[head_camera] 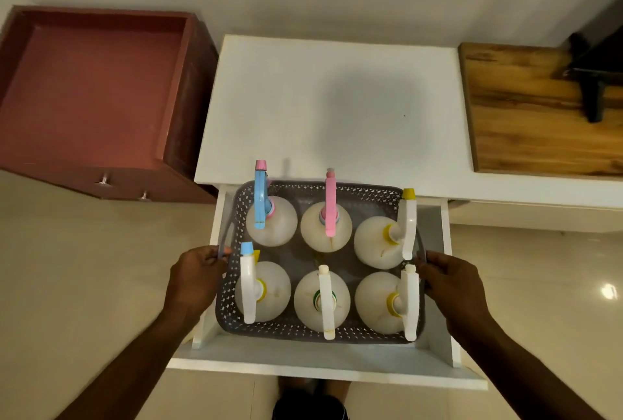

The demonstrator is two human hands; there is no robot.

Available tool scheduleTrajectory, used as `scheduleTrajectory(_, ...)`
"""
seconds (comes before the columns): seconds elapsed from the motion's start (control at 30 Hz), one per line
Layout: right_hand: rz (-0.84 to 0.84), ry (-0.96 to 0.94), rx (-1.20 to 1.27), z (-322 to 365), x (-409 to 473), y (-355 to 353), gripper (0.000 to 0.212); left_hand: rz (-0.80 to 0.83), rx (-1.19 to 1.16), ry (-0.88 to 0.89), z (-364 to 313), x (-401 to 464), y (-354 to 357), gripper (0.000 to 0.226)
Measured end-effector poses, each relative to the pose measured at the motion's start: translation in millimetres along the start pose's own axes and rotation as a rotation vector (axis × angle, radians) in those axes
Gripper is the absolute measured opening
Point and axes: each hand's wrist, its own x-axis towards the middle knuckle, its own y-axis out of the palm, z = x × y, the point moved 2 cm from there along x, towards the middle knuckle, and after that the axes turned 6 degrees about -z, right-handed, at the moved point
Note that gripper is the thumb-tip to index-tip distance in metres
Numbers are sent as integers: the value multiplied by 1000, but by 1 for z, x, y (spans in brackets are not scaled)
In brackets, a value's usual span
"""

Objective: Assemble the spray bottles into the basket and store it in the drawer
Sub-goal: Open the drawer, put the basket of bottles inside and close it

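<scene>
**Basket held between both hands, low in the open drawer**

The grey basket [320,328] sits directly between the hands, its long axis running from one hand to the other. The left hand [197,279] curls its fingers round the basket's short rim on that side; the right hand [450,281] grips the opposite short rim the same way. Neither hand is nearer: each holds an end, and the load lies level between them.

Six spray bottles [322,301] stand upright inside in two rows of three, their trigger heads rising above the rim. The basket is inside the white drawer [323,367], which stands pulled out toward the person. Whether the basket's base already rests on the drawer floor or hangs just above it I cannot tell from this high view.

Room is tight at the sides: each hand is wedged between the basket's end and the drawer's side wall, the left just beside its wall, the right with a little more gap. Beyond the hands, the far row of nozzles reaches close to the front edge of the white surface [337,99], so closing the drawer probably depends on those heads clearing under it. On the near side, a strip of bare drawer floor shows between basket and drawer front.
</scene>
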Motion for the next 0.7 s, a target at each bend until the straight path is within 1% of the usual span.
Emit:
scheduleTrajectory(0.17,-6,49,31,-38,-1,5,14,43,-80,-104,38,-1,21,21)
scheduleTrajectory(0.33,-39,84,15,-75,11,21,15,51,-92,-168,62,13,45,20)
scheduleTrajectory(0.5,-37,120,2,-107,33,42,16,62,-106,-216,80,34,71,12)
scheduleTrajectory(0.7,-66,142,-15,-141,67,71,17,47,-134,-268,98,63,100,19)
